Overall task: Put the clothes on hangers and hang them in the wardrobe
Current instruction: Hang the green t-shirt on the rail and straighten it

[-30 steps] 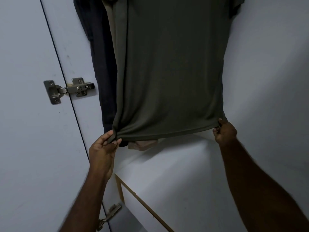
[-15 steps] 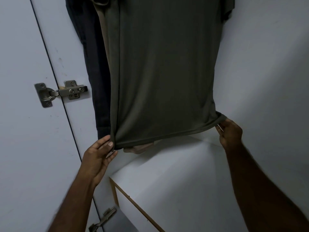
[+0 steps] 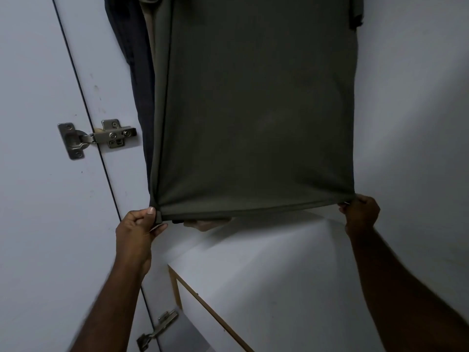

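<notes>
Olive-green T-shirt (image 3: pixel 256 110): hangs inside the wardrobe from 12 o'clock, plain matte knit, hem stretched flat and level. Left hand (image 3: pixel 138 224), at 8 o'clock of the shirt: thumb and curled fingers pinch the lower left hem corner. Right hand (image 3: pixel 360 214), at 4 o'clock: fingers curled, pinching the lower right corner. Dark garment (image 3: pixel 134 59) and beige garment (image 3: pixel 149 34) hang just behind at 10 o'clock. Metal hinge (image 3: pixel 97 137) at 9 o'clock.

Both arms reach up and forward. Left hand (image 3: pixel 138 228) pinches the shirt hem's left corner, thumb on top; right hand (image 3: pixel 360 214) grips the right corner, fingers curled.
</notes>
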The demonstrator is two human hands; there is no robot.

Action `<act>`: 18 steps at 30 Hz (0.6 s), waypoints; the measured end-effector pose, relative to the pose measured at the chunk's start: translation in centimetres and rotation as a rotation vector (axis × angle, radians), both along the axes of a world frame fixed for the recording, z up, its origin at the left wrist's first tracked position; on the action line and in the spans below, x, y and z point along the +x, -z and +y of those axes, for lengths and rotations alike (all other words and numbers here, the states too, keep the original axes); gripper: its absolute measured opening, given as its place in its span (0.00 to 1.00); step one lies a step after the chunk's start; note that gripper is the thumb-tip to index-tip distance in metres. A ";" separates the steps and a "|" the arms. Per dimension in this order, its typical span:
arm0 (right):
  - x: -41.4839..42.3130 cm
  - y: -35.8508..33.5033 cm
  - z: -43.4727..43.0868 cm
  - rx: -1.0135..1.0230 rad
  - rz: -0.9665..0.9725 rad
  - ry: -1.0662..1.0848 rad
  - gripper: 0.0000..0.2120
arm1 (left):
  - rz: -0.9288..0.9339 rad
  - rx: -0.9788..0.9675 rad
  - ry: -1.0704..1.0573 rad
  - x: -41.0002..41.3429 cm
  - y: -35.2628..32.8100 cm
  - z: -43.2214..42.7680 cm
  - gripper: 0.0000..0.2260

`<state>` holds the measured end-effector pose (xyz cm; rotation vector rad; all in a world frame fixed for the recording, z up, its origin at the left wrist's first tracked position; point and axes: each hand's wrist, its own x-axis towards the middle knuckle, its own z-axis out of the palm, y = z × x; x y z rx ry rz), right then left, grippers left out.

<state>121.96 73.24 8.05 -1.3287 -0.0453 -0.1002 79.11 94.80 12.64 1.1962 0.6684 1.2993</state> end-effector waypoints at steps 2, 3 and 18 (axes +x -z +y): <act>-0.1 0.2 0.0 0.089 0.044 -0.006 0.16 | -0.050 -0.047 0.013 0.1 0.0 0.0 0.05; -0.4 -0.1 0.0 0.131 0.040 -0.003 0.17 | -0.065 -0.062 0.026 0.1 -0.1 -0.1 0.06; -1.3 -1.5 -0.9 -0.107 -0.546 0.041 0.09 | -0.121 -0.087 0.274 1.0 -0.7 -0.8 0.11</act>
